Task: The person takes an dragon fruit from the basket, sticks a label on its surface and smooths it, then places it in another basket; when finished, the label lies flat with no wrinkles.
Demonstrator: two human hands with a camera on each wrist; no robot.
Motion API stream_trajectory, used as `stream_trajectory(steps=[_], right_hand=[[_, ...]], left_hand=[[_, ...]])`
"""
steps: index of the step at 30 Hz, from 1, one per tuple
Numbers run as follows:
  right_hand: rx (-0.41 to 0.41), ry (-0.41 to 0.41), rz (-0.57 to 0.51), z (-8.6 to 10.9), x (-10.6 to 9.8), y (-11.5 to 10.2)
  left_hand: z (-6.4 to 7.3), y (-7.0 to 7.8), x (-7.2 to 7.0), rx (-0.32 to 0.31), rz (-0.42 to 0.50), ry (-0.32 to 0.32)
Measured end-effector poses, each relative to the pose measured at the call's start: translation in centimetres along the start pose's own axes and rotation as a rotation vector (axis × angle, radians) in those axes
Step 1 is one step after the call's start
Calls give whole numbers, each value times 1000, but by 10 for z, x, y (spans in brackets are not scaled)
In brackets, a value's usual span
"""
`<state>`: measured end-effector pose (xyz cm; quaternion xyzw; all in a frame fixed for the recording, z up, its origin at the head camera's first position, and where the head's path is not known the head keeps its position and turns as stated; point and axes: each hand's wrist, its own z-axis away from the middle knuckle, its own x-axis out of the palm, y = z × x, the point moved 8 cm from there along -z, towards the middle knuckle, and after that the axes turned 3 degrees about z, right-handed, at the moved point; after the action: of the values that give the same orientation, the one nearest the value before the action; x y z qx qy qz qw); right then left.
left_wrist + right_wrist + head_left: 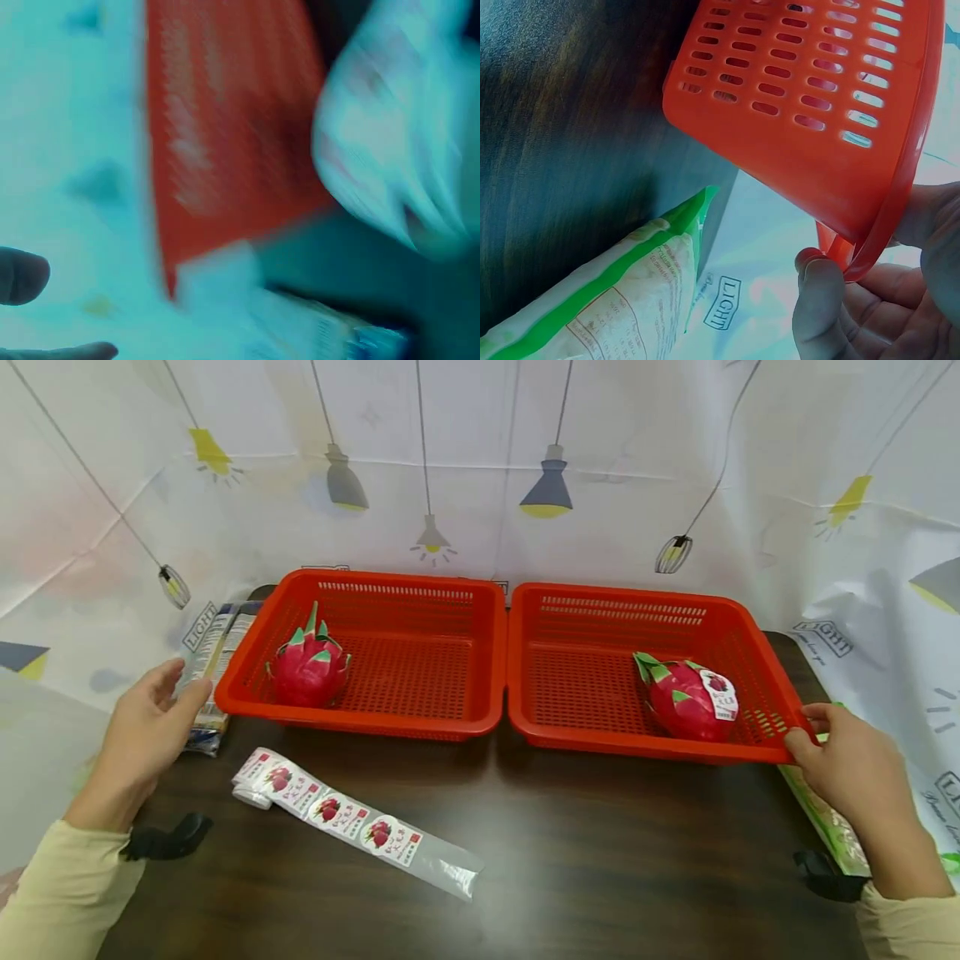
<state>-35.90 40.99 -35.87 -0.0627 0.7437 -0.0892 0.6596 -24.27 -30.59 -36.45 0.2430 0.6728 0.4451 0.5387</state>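
My right hand (858, 768) grips the front right corner of the right red plastic basket (622, 745); in the right wrist view thumb and fingers (821, 300) pinch its rim. That basket holds a dragon fruit (684, 703) bearing a white sticker label (722, 695). Left of the other red basket (360, 720), my left hand (153, 718) hovers with loosely bent fingers and nothing in them. Inside this left basket stands a dragon fruit (309, 672) with no label showing. A strip of dragon fruit stickers (337, 814) lies on the table before it. The left wrist view is blurred.
A printed plastic packet (217, 647) lies beside the left basket, partly behind my left hand. At the right edge lies a green and white packet (622, 300), partly under my right arm. The dark wooden table (600, 860) ends at a lamp-patterned cloth (480, 468).
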Motion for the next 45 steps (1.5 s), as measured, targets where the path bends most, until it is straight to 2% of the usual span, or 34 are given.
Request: stream_trajectory(steps=[3, 5, 7, 11, 15, 17, 20, 23, 25, 27, 30, 34, 39, 45], right_hand=[[22, 16, 22, 4, -6, 18], [29, 19, 2, 6, -7, 27], [32, 24, -26, 8, -7, 35], [10, 57, -65, 9, -6, 41], [-52, 134, -59, 0, -18, 22], [-83, 151, -30, -10, -32, 0], [-167, 144, 27, -32, -57, -47], [-314, 103, 27, -56, -71, -109], [-444, 74, -10, -67, -69, -154], [-568, 23, -48, -74, -60, -200], [-738, -68, -47, -77, -36, -265], [-913, -179, -23, -74, -4, -334], [-983, -324, 20, -64, 35, -382], [-981, -532, 16, -42, 81, -413]], left_hand=[[-25, -16, 16, -76, 196, -54], [-34, -16, 29, -99, 323, -81], [-40, -12, 39, -102, 431, -82], [-43, -8, 47, -122, 489, -60], [-41, -6, 48, -136, 447, -46], [-39, -4, 48, -134, 419, -40], [-35, -1, 50, -129, 413, -28], [-29, 3, 53, -129, 415, -13], [-24, 6, 57, -127, 398, -6], [-20, 10, 62, -125, 386, -6], [-13, 16, 72, -119, 370, -10], [-4, 23, 87, -110, 385, -19], [2, 29, 108, -102, 408, -45], [11, 29, 122, -113, 393, -59]])
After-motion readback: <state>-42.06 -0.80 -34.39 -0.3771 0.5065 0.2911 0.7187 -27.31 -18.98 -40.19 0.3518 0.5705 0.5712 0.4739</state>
